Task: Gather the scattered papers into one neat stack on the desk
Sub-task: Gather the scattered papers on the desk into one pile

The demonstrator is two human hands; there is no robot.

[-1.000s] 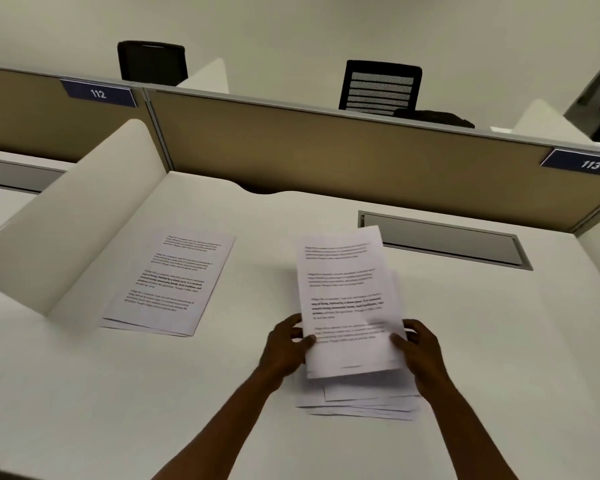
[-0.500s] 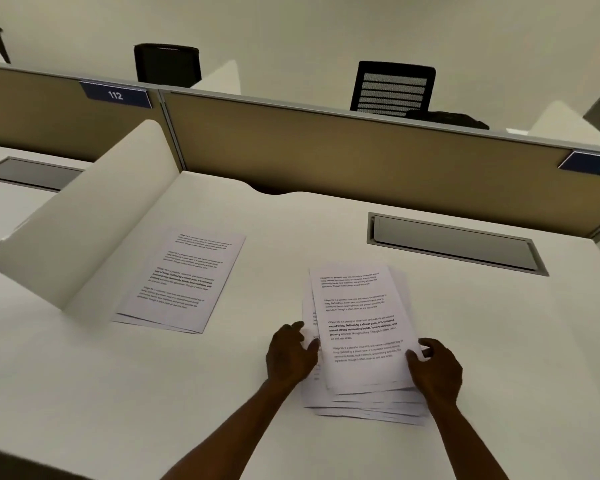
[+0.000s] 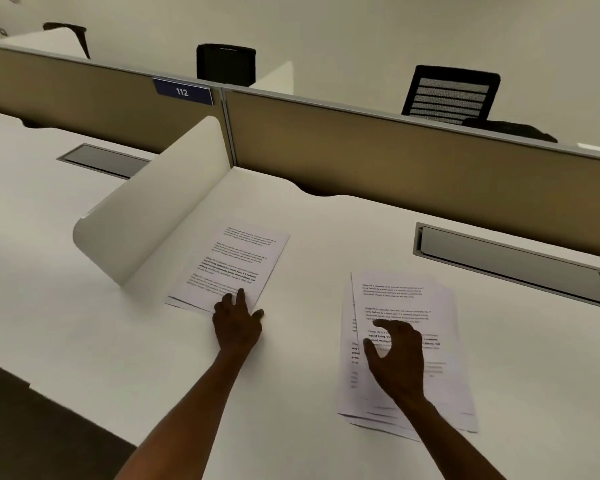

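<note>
Head view, loose fanned paper stack (image 3: 406,299), smaller printed sheets (image 3: 232,261)

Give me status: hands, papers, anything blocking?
Left hand fingers on the loose sheets by the divider. Right hand open over the main stack, uneven. Desk path between piles clear.

The printed lines on the left sheets (image 3: 231,266) are too small to read, and the left hand (image 3: 237,325) covers their near corner. The right hand (image 3: 395,358) and forearm hide much of the stack (image 3: 406,344), so how many sheets lie under it is unclear. Both arms run off the bottom edge.
</note>
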